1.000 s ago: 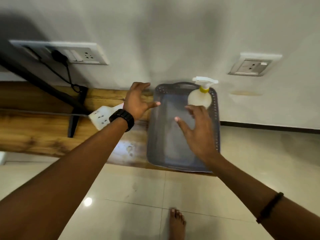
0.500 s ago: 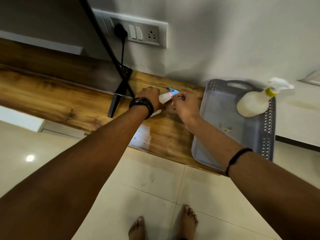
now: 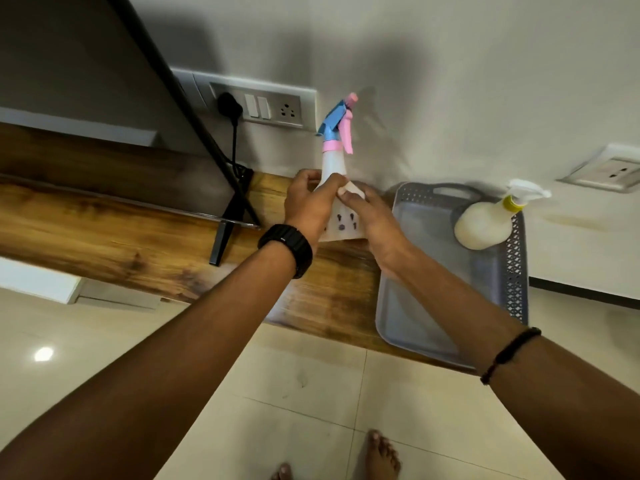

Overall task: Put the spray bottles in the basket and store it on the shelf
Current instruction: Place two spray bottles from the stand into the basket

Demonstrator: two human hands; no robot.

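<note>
Pink-and-blue-capped translucent white spray bottle (image 3: 333, 161) stands upright above the wooden tabletop (image 3: 138, 237), gripped around its lower body by both the left hand (image 3: 310, 202) and the right hand (image 3: 372, 216). To the right, a grey perforated plastic basket (image 3: 516, 271) sits on the tabletop, holding a round cream spray bottle with a yellow collar (image 3: 485, 220) in its far corner.

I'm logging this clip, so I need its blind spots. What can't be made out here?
Head view only:
- Lower body of the pink-and-blue spray bottle: covered by the left hand and right hand.
- Fill level of the white spray bottle in the basket: opaque.
- White socket strip: mostly hidden by the hands.
</note>
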